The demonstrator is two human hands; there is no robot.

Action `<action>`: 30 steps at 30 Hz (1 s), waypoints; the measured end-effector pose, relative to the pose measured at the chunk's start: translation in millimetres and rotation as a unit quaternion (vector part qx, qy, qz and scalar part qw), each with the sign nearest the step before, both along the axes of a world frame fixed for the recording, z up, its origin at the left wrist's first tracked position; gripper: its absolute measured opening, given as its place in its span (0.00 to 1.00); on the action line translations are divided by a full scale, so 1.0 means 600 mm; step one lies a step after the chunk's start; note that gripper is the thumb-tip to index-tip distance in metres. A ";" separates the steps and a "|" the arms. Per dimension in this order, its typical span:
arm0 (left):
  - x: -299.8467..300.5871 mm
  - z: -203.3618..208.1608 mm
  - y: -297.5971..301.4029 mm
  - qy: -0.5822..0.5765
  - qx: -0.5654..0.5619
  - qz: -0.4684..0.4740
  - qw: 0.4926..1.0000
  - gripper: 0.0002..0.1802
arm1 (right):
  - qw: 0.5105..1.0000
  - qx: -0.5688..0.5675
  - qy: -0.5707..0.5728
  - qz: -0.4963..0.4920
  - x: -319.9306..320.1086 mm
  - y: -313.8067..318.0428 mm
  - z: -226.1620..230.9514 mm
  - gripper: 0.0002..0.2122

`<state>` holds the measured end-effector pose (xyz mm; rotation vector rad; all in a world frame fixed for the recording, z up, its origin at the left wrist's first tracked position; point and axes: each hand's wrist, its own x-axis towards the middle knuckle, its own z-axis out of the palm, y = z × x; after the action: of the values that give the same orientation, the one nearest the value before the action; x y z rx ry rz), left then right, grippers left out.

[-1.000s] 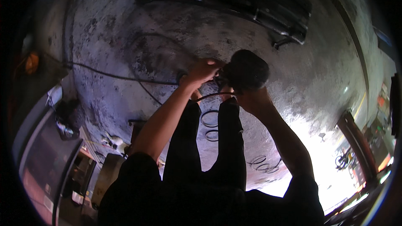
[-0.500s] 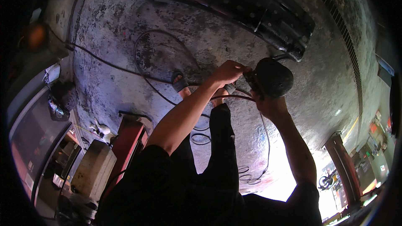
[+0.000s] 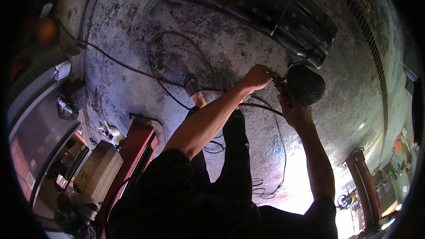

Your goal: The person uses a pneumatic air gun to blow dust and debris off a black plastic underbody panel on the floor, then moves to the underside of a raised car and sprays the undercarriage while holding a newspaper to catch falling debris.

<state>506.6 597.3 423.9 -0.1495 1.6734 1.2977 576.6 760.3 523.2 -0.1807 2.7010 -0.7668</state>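
Since the earlier frames both hands and the dark round power tool [image 3: 305, 84] have drifted right and somewhat up, closer to the long black ribbed part [image 3: 261, 4] lying on the stained concrete floor [image 3: 133, 40]; the view has swung with them; the left hand [image 3: 257, 76] now pinches something small at the tool's left edge, fingers pressed together, while the right hand [image 3: 294, 114] holds the tool from below, its grip closed around the handle as far as can be seen; the tool sits just below the black ribbed part's right end; it looks rounded, matt black and dusty, with a cable [image 3: 261, 106] trailing from it; the work probably goes best with the right hand holding steady while the left works at the fitting, cable kept out of the way.
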 end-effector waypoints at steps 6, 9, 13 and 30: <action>0.000 0.008 0.025 -0.025 0.008 0.021 0.999 0.14 | 0.999 0.000 0.043 0.021 -0.002 0.020 0.010 0.22; 0.003 0.007 0.037 -0.021 0.017 0.031 0.999 0.13 | 0.999 0.005 0.035 0.013 0.002 0.030 0.009 0.22; -0.006 0.019 0.046 -0.059 0.008 0.024 0.998 0.12 | 1.000 0.003 0.016 0.006 0.007 0.042 0.004 0.23; 0.120 -0.272 -0.375 0.322 -0.267 -0.181 0.890 0.21 | 0.989 0.032 0.059 -0.135 -0.052 -0.021 0.024 0.19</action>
<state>578.4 372.5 260.8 0.2985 2.4598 0.5937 545.3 747.8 537.3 0.1628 2.8950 -0.7633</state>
